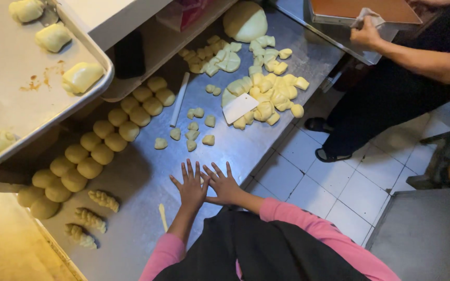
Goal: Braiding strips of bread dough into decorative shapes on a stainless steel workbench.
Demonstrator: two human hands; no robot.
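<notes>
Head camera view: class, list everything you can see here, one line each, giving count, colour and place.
Metal table: one, grey steel, centre.
Dough balls: about twenty, pale yellow, double row on the table's left.
Braided dough pieces: three, pale yellow, lower left.
Cut dough chunks: many, pale yellow, far end of the table.
Large dough mound: one, pale yellow, top centre.
Scraper: one, white, on the chunks.
Baking tray: one, grey, upper left, holding shaped dough.
Co-worker's hand: one, with a cloth on a brown tray, top right.
Tiled floor: white, right.
Left hand: flat on the table, pink sleeve.
Right hand: flat beside it, fingers overlapping the left.
</notes>
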